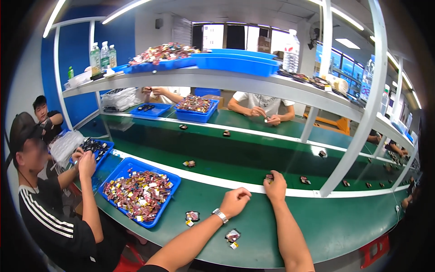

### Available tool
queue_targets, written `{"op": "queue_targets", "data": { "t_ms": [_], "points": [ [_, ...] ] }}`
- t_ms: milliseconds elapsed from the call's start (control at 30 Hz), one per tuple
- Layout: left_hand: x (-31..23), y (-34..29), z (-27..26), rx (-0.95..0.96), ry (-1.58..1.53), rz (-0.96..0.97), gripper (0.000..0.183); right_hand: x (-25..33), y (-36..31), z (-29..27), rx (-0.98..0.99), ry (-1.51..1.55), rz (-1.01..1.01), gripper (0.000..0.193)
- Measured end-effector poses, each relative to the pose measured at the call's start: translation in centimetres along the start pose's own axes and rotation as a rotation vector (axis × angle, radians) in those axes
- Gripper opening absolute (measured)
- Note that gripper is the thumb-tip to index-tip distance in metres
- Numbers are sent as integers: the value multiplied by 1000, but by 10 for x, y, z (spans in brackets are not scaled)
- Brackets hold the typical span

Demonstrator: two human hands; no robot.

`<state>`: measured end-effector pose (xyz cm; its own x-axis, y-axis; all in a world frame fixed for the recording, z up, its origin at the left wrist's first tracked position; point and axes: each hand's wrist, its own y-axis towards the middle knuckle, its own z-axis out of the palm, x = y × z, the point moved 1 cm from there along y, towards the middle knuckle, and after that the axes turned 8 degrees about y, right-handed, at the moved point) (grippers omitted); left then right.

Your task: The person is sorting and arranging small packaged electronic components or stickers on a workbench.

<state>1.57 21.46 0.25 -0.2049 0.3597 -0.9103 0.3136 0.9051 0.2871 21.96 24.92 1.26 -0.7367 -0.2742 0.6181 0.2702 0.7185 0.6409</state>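
My right hand (275,187) reaches to the near edge of the green conveyor belt, its fingers closed on a small dark electronic part (269,177). My left hand (235,202), a metal-band watch on its wrist, hovers over the green worktop with fingers curled in; whatever may be inside them is hidden. Below it on the worktop lie two small electronic assemblies, one (233,235) near the front edge and one (192,216) further left. Each has a dark, shiny body and a white-and-yellow tab. Left of them sits a blue tray (175,185) heaped with similar small parts.
The belt (244,161) carries several spaced-out parts. A metal shelf (181,75) with blue trays and bottles spans above it, held by a slanted post (351,149). A co-worker (50,204) works at my left; others sit across. A red stool (375,250) stands lower right.
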Motion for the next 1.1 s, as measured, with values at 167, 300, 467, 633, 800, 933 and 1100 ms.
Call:
{"op": "queue_targets", "data": {
  "t_ms": [167, 300, 467, 633, 800, 933, 1100],
  "points": [
    [-14, -4, 3, 188, 256, 210, 12, 18, 3, 9, 46, -307, -26, 44],
    [-8, -8, 0, 113, 302, 298, 13, 107, 38, 68, 514, 135, 51, 53],
    [4, 3, 17, 156, 443, 456, 28, 153, 46, 167, 774, 54, -43, 64],
    [47, -1, 36, 143, 214, 425, 23, 185, 30, 214, 723, -100, -14, 78],
    [7, -3, 16, 261, 64, 438, 11, 172, 22, 216, 569, -124, 21, 63],
    [45, 10, 37, 306, 22, 438, 8, 168, 31, 198, 570, 76, 124, 49],
    [0, -3, 6, 107, 265, 324, 16, 161, 38, 89, 574, 457, 18, 51]
  ]
}}
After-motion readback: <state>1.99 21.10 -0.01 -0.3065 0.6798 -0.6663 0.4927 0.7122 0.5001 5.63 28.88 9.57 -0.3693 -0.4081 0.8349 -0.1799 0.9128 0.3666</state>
